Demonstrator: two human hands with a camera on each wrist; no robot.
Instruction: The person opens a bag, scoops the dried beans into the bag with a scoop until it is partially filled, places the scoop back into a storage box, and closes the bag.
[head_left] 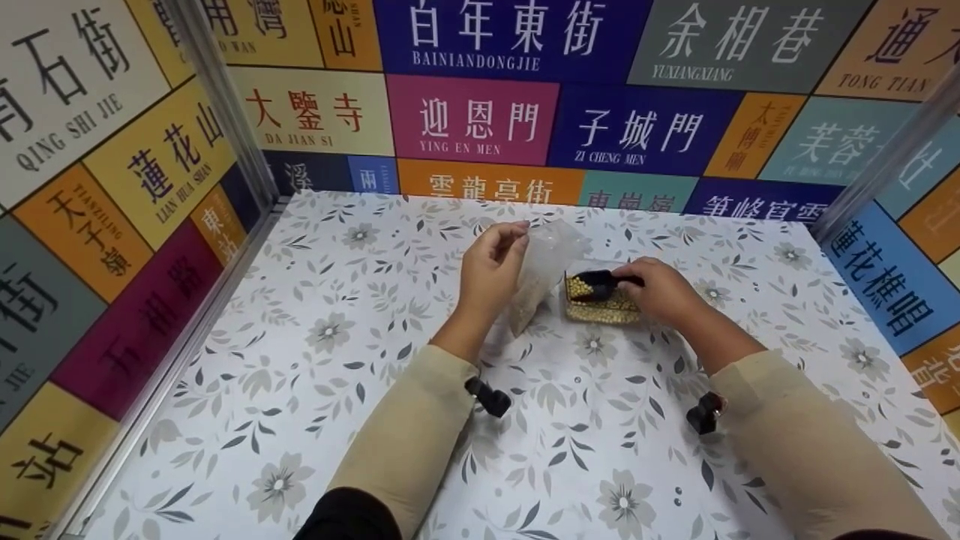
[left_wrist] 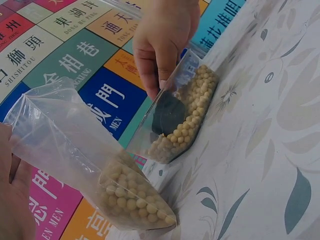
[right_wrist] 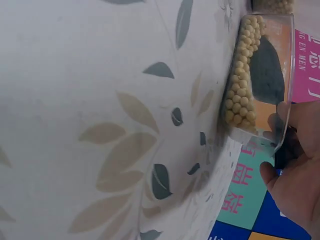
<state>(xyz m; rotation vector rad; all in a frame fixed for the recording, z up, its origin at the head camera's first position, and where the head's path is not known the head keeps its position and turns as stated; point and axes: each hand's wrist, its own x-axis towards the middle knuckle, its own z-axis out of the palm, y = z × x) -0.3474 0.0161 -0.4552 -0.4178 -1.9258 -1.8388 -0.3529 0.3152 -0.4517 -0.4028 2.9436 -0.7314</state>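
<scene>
My left hand (head_left: 491, 270) pinches the top edge of a clear plastic bag (head_left: 553, 251). Pale yellow soybeans (left_wrist: 135, 200) fill the bag's lower corner, which sits at the table surface. To the right stands a clear rectangular container (head_left: 602, 316) part full of the same beans (right_wrist: 241, 85). My right hand (head_left: 661, 291) grips the handle of a black scoop (head_left: 595, 285), whose head dips into the container among the beans. Seen from the left wrist, the dark scoop head (left_wrist: 168, 114) shows through the container's clear wall.
A white tablecloth (head_left: 330, 420) with grey flowers and leaves covers the table. Panels printed with street names (head_left: 472, 120) stand along the back and both sides, joined by metal corner posts (head_left: 225, 97).
</scene>
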